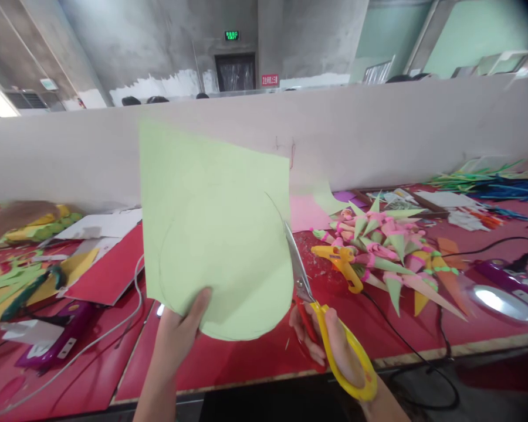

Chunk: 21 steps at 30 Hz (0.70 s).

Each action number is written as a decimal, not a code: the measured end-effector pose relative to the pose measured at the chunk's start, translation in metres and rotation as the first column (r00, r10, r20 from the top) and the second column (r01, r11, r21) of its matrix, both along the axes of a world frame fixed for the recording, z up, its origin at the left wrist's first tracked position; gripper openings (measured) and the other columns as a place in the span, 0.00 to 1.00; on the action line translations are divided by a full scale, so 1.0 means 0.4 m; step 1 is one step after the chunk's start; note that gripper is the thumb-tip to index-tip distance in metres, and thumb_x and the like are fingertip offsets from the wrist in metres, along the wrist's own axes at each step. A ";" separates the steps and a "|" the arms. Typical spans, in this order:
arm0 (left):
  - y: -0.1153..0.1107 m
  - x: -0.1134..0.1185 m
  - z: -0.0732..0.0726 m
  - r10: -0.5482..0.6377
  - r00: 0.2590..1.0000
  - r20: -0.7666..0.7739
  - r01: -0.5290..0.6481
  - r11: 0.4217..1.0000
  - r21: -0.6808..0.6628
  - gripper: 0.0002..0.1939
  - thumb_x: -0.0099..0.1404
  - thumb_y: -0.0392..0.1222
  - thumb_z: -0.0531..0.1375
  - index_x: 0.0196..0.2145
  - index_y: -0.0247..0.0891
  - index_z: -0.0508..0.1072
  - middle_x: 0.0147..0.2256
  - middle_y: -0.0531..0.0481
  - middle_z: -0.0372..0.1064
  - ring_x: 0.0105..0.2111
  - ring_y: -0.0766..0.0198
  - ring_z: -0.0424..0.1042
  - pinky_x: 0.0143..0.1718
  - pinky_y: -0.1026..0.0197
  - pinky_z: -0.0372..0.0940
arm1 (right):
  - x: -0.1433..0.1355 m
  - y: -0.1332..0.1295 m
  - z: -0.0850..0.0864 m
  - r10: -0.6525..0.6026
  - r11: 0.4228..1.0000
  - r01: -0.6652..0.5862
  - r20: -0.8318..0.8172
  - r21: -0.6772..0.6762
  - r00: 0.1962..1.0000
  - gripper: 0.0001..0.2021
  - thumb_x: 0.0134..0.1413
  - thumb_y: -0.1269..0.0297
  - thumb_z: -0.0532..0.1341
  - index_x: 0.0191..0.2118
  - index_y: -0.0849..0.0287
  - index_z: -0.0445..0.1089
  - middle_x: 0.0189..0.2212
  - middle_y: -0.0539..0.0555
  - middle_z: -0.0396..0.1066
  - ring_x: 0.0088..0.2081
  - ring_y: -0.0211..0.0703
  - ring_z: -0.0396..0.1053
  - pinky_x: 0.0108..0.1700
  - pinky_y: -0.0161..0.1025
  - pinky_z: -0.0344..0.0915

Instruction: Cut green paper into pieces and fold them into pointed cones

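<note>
A pale green paper sheet (229,252) is held up in front of me, its lower edge rounded along a drawn pencil curve. My left hand (182,328) grips it at the bottom left, thumb on the near face and fingers hidden behind. In my right hand (330,340) are scissors (303,280) with one yellow and one red handle loop. Their blades meet the sheet's right edge, near the point where the pencil line goes on upward. The upper part of the sheet still has straight sides.
A yellow glue gun (341,264) lies right of the scissors, beside a heap of pink and green paper cones (387,246). Purple power strips (66,334) and cables lie on both sides. A low white partition (70,152) runs behind; someone's blurred hand (22,217) is at left.
</note>
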<state>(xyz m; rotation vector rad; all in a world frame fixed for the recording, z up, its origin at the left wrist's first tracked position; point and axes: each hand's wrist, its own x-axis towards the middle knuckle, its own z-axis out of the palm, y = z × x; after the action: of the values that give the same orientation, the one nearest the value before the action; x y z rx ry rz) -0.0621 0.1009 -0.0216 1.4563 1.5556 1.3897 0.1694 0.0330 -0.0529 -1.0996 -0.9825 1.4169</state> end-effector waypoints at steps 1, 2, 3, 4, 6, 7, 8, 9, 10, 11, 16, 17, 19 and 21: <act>0.002 -0.003 -0.002 -0.005 1.000 0.009 0.005 1.000 0.001 0.26 0.50 0.52 0.61 0.44 0.34 0.70 0.42 0.43 0.71 0.48 0.49 0.65 0.50 0.51 0.61 | 0.002 0.001 -0.004 0.029 1.000 -0.029 -0.024 0.002 0.999 0.28 0.50 0.37 0.43 0.30 0.59 0.64 0.19 0.46 0.56 0.13 0.26 0.43 0.14 0.30 0.44; 0.003 -0.005 -0.004 -0.012 1.000 0.016 0.012 1.000 -0.004 0.26 0.50 0.52 0.61 0.44 0.34 0.70 0.43 0.43 0.70 0.49 0.49 0.65 0.50 0.50 0.60 | 0.003 0.002 -0.007 0.056 0.998 -0.056 -0.046 0.007 0.997 0.28 0.50 0.38 0.43 0.30 0.60 0.63 0.19 0.45 0.56 0.13 0.25 0.42 0.14 0.29 0.43; 0.005 -0.008 -0.005 -0.020 1.000 0.024 0.021 1.000 -0.012 0.26 0.50 0.51 0.62 0.44 0.33 0.70 0.43 0.42 0.70 0.49 0.49 0.64 0.50 0.50 0.60 | 0.003 0.003 -0.008 0.071 0.997 -0.070 -0.059 0.014 0.996 0.28 0.50 0.38 0.42 0.30 0.60 0.63 0.18 0.44 0.55 0.13 0.25 0.42 0.14 0.29 0.43; 0.007 -0.011 -0.007 -0.025 0.999 0.032 0.026 0.999 -0.020 0.26 0.50 0.51 0.62 0.44 0.33 0.70 0.43 0.42 0.70 0.48 0.49 0.65 0.50 0.50 0.60 | 0.003 0.004 -0.008 0.071 0.997 -0.070 -0.062 0.020 0.996 0.29 0.50 0.37 0.42 0.30 0.60 0.62 0.17 0.44 0.55 0.12 0.25 0.42 0.13 0.28 0.42; 0.009 -0.013 -0.008 -0.025 0.999 0.046 0.027 0.999 -0.034 0.26 0.50 0.51 0.62 0.44 0.33 0.70 0.42 0.42 0.71 0.48 0.49 0.65 0.49 0.50 0.61 | 0.001 0.006 -0.003 0.058 0.998 -0.057 -0.056 0.022 0.997 0.30 0.49 0.36 0.42 0.29 0.61 0.62 0.16 0.44 0.54 0.12 0.24 0.41 0.13 0.28 0.42; 0.009 -0.013 -0.008 -0.021 0.999 0.051 0.023 0.999 -0.047 0.26 0.49 0.52 0.62 0.43 0.33 0.70 0.41 0.42 0.71 0.47 0.49 0.66 0.48 0.51 0.62 | -0.002 0.006 0.001 0.053 0.998 -0.052 -0.052 0.018 0.997 0.30 0.48 0.36 0.42 0.28 0.61 0.62 0.16 0.43 0.54 0.12 0.24 0.42 0.13 0.28 0.42; 0.009 -0.012 -0.007 -0.017 0.998 0.053 0.020 0.998 -0.064 0.26 0.49 0.52 0.62 0.42 0.32 0.71 0.40 0.43 0.72 0.46 0.49 0.67 0.46 0.51 0.64 | -0.005 0.006 0.004 0.049 0.999 -0.049 -0.047 0.012 0.998 0.30 0.48 0.35 0.42 0.27 0.61 0.61 0.16 0.43 0.53 0.11 0.24 0.42 0.13 0.28 0.43; 0.009 -0.010 -0.006 -0.018 0.998 0.053 0.023 0.996 -0.083 0.25 0.49 0.52 0.62 0.41 0.32 0.71 0.38 0.43 0.73 0.45 0.49 0.68 0.43 0.52 0.65 | -0.008 0.006 0.007 0.047 0.999 -0.047 -0.043 0.005 0.998 0.31 0.47 0.35 0.42 0.26 0.61 0.61 0.15 0.43 0.53 0.11 0.24 0.42 0.13 0.28 0.43; 0.008 -0.008 -0.005 -0.018 0.998 0.053 0.022 0.995 -0.093 0.24 0.49 0.52 0.62 0.40 0.33 0.72 0.37 0.43 0.73 0.44 0.49 0.68 0.41 0.53 0.67 | -0.011 0.006 0.008 0.040 0.999 -0.040 -0.041 -0.002 0.998 0.31 0.47 0.34 0.42 0.25 0.61 0.60 0.15 0.43 0.53 0.11 0.24 0.43 0.12 0.28 0.43; 0.008 -0.007 -0.004 -0.016 0.998 0.052 0.021 0.995 -0.096 0.23 0.49 0.52 0.62 0.39 0.33 0.72 0.35 0.44 0.74 0.43 0.49 0.69 0.40 0.54 0.67 | -0.014 0.005 0.009 0.031 0.999 -0.032 -0.043 -0.011 0.999 0.31 0.47 0.34 0.42 0.25 0.61 0.60 0.15 0.43 0.54 0.11 0.24 0.43 0.12 0.28 0.43; 0.006 -0.003 -0.010 0.024 0.996 0.091 -0.014 0.993 -0.114 0.21 0.48 0.51 0.63 0.36 0.33 0.74 0.34 0.44 0.75 0.39 0.51 0.72 0.36 0.56 0.69 | -0.024 0.003 0.004 -0.012 0.999 0.010 -0.039 -0.048 0.999 0.30 0.47 0.35 0.42 0.23 0.60 0.59 0.12 0.42 0.52 0.09 0.25 0.43 0.11 0.27 0.43; 0.007 -0.002 -0.013 0.022 0.992 0.124 -0.007 0.993 -0.117 0.20 0.48 0.51 0.63 0.36 0.33 0.74 0.35 0.44 0.74 0.40 0.51 0.71 0.37 0.55 0.69 | -0.024 0.004 0.005 -0.013 0.999 0.012 -0.026 -0.044 1.000 0.30 0.47 0.35 0.42 0.22 0.60 0.58 0.11 0.42 0.50 0.09 0.25 0.42 0.11 0.27 0.42; 0.008 0.003 -0.021 0.004 0.977 0.214 0.024 0.991 -0.128 0.20 0.51 0.50 0.61 0.38 0.34 0.73 0.38 0.44 0.74 0.42 0.53 0.70 0.42 0.55 0.67 | -0.025 0.004 0.008 -0.015 1.000 0.015 0.003 -0.025 1.000 0.30 0.48 0.35 0.41 0.20 0.59 0.58 0.08 0.41 0.47 0.09 0.26 0.42 0.11 0.28 0.42; 0.011 0.014 -0.031 -0.002 0.951 0.308 0.058 0.983 -0.176 0.18 0.54 0.49 0.59 0.39 0.35 0.73 0.39 0.43 0.73 0.42 0.54 0.71 0.42 0.55 0.67 | -0.025 0.005 0.011 -0.017 1.000 0.017 0.018 -0.013 1.000 0.30 0.49 0.36 0.41 0.20 0.59 0.58 0.07 0.41 0.46 0.08 0.27 0.42 0.11 0.28 0.42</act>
<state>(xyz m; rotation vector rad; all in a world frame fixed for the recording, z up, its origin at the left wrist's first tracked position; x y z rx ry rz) -0.0567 0.1052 -0.0339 1.0909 1.4130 1.3431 0.1593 0.0351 -0.0486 -1.1298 -0.9760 1.4036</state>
